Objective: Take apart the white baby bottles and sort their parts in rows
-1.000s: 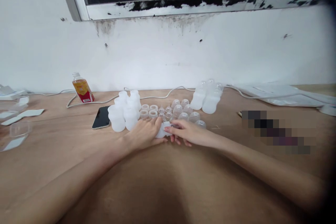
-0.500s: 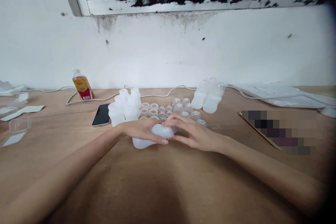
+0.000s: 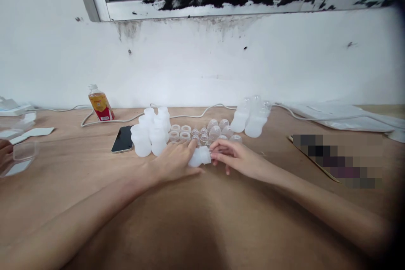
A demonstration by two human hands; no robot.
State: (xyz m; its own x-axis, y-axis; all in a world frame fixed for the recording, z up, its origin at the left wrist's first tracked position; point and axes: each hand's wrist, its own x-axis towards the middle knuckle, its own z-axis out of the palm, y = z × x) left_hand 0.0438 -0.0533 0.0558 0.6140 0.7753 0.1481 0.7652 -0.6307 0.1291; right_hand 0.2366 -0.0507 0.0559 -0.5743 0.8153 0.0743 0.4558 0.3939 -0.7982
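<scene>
My left hand is wrapped round a frosted white baby bottle, which lies tilted with its collared neck pointing right. At that neck end, the fingers of my right hand pinch what looks like the clear nipple, mostly hidden by the fingertips. Just behind my hands, white screw rings, small clear nipples and clear dome caps are set out in groups. Several open white bottles stand left of the rings. Capped bottles stand together at the back right.
A phone lies left of the white bottles, with a drink bottle behind it. A white cable runs along the wall. Plastic bags lie at the back right. Another person's hand is beside a clear plastic box at far left.
My right hand has gone from spread fingers around the bottle's neck to a pinch at its end. My left hand has rolled over the bottle's body. Another person's hand has appeared at far left.
</scene>
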